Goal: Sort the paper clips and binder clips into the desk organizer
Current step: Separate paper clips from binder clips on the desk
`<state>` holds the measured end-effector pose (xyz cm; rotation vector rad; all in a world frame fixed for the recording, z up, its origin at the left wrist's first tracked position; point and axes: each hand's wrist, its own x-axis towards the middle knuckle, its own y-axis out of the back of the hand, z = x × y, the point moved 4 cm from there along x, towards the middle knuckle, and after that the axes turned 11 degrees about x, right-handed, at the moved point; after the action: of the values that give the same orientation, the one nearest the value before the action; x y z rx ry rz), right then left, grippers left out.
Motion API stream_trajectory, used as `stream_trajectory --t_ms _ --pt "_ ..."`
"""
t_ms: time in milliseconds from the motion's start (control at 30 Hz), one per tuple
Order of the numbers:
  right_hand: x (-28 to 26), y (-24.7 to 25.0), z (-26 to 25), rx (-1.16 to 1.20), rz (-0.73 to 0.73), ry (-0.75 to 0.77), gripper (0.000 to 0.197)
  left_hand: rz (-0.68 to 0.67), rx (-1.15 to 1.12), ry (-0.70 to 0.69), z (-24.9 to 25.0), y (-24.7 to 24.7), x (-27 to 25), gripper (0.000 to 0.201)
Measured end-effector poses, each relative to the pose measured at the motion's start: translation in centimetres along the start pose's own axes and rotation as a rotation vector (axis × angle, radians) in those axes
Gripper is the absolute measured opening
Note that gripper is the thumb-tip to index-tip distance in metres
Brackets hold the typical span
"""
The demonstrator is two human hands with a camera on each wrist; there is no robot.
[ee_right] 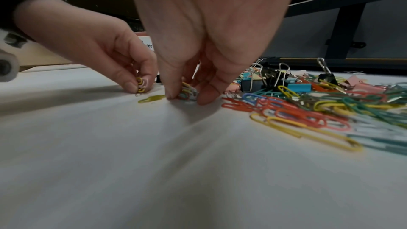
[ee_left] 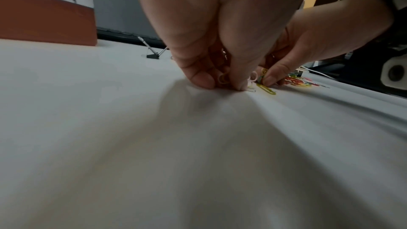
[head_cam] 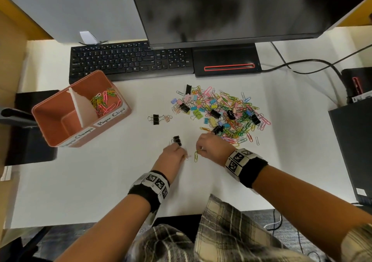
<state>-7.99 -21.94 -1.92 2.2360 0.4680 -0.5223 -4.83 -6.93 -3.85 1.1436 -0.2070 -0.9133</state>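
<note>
A mixed pile of coloured paper clips and binder clips (head_cam: 221, 110) lies on the white desk. My left hand (head_cam: 175, 154) is fingertips-down on the desk, pinching a few paper clips (ee_right: 141, 84), yellow and pink. Just right of it, my right hand (head_cam: 209, 145) pinches a small bunch of paper clips (ee_right: 188, 91) at the pile's near edge. A yellow paper clip (head_cam: 196, 156) lies flat between the hands. The terracotta organizer (head_cam: 80, 108) stands at left; its "Paper Clips" half holds several clips, the other half looks bare.
Black binder clips sit apart from the pile: one (head_cam: 177, 140) just beyond my left hand, another (head_cam: 156, 119) with a small pink one further out. A keyboard (head_cam: 130, 60) and monitor base (head_cam: 227, 62) line the back. Cables and a black box are at right.
</note>
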Motion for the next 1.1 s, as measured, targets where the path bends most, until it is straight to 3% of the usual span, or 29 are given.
stream_trajectory --t_ms 133,233,400,600,867,967,1100 --pt "-0.4 0.3 0.1 0.058 0.002 -0.004 0.015 -0.065 0.096 0.018 -0.1 -0.2 0.8 0.016" --pt "-0.7 0.3 -0.5 0.065 -0.009 0.097 0.017 -0.065 0.118 0.017 -0.9 0.2 0.8 0.019" --pt "-0.7 -1.5 -1.4 -0.098 -0.262 0.239 0.018 -0.029 0.083 0.064 -1.8 0.9 0.3 0.016" --pt "0.1 -1.8 -0.2 -0.205 -0.146 0.279 0.015 0.011 0.117 0.068 -1.7 0.9 0.1 0.012" --pt "0.1 -2.5 0.1 -0.206 -0.144 0.152 0.024 -0.002 -0.053 0.157 -1.7 1.9 0.1 0.011" --pt "0.4 -2.5 0.3 -0.204 -0.189 0.135 0.023 0.059 -0.130 0.194 -2.6 4.7 -0.3 0.010" --pt "2.2 1.0 -3.2 -0.117 -0.176 0.118 0.023 0.264 -0.139 0.271 -5.6 11.9 -1.2 0.004"
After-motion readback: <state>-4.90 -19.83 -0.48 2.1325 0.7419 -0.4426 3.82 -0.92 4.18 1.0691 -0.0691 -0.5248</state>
